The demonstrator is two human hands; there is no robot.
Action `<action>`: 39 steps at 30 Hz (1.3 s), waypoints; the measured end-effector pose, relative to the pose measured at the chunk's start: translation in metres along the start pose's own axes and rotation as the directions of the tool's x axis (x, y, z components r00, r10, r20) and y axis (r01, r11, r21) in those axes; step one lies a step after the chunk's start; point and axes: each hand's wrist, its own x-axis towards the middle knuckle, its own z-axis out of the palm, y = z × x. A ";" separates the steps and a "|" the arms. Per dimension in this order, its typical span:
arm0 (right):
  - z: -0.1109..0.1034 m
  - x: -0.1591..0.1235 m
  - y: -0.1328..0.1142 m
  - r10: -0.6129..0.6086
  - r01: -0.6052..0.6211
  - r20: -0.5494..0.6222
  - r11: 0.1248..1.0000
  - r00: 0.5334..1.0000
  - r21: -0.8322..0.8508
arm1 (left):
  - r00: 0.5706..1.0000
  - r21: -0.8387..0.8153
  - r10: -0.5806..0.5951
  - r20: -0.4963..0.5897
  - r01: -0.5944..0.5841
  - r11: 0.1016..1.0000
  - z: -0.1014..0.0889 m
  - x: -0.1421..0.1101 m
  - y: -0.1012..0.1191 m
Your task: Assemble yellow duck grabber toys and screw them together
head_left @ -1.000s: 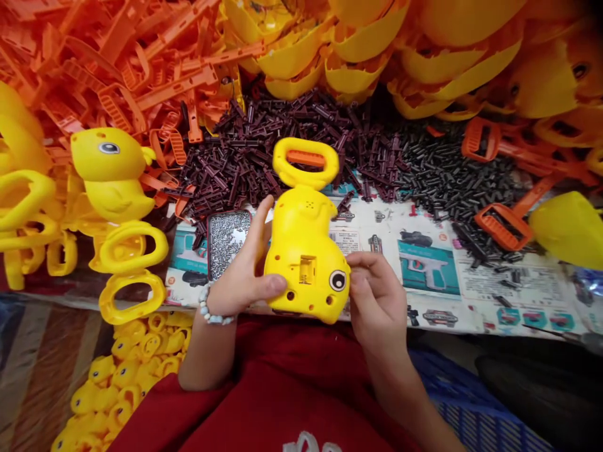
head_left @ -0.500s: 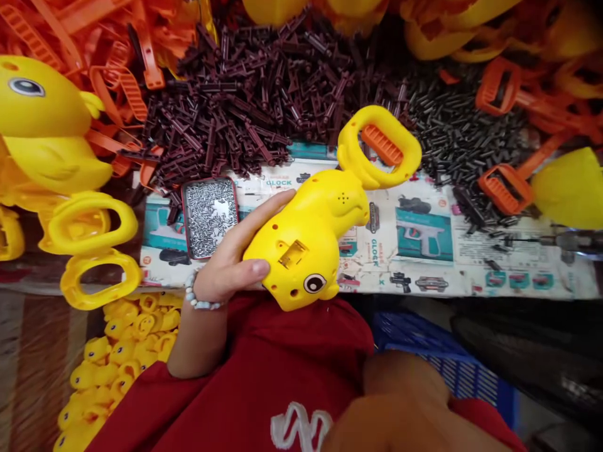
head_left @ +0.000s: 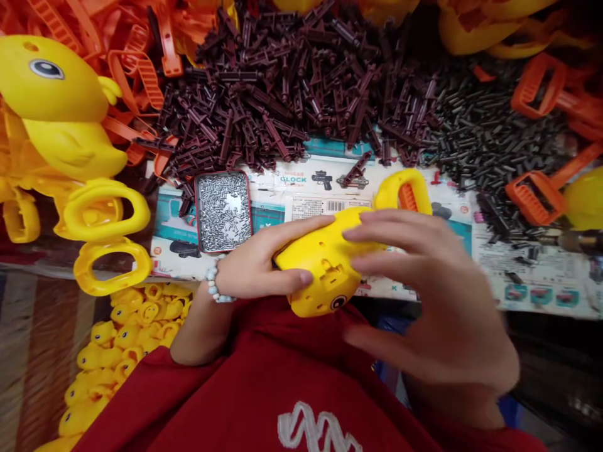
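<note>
My left hand (head_left: pixel 261 267) grips a yellow duck-shaped toy shell (head_left: pixel 325 263) with an orange-lined ring handle (head_left: pixel 405 191), holding it low over the table's front edge. The duck's eye faces down towards my red shirt. My right hand (head_left: pixel 433 301) hovers close to the camera, just right of the toy, fingers spread and empty, slightly blurred. It covers part of the toy's body.
A small red-rimmed tin of metal pins (head_left: pixel 223 210) lies left of the toy on printed paper (head_left: pixel 518 276). Heaps of dark maroon parts (head_left: pixel 292 88), black pins (head_left: pixel 485 138), orange handles (head_left: pixel 537 194) and yellow duck shells (head_left: pixel 56 119) ring the table. Small yellow ducks (head_left: pixel 122 345) fill a bin lower left.
My right hand let go of the toy, dropped out of sight, then came back up open beside it. My left hand tilted the toy, handle swinging right and lower.
</note>
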 end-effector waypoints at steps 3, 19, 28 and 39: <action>0.012 0.020 0.015 -0.169 0.231 0.225 0.928 0.960 -0.291 | 0.981 0.233 0.069 -0.180 -0.026 0.972 0.004 -0.008 0.003; 0.023 0.023 0.029 -0.213 0.210 0.026 0.922 0.977 -0.325 | 0.964 0.266 0.169 -0.207 -0.111 0.958 0.012 -0.024 -0.011; 0.026 0.022 0.026 -0.208 0.205 0.031 0.913 0.978 -0.354 | 0.879 0.214 0.183 -0.440 -0.096 0.972 0.029 -0.017 -0.018; 0.026 0.022 0.024 -0.180 0.184 0.047 0.901 0.983 -0.392 | 0.871 0.328 0.264 -0.415 -0.128 0.936 0.026 -0.015 -0.018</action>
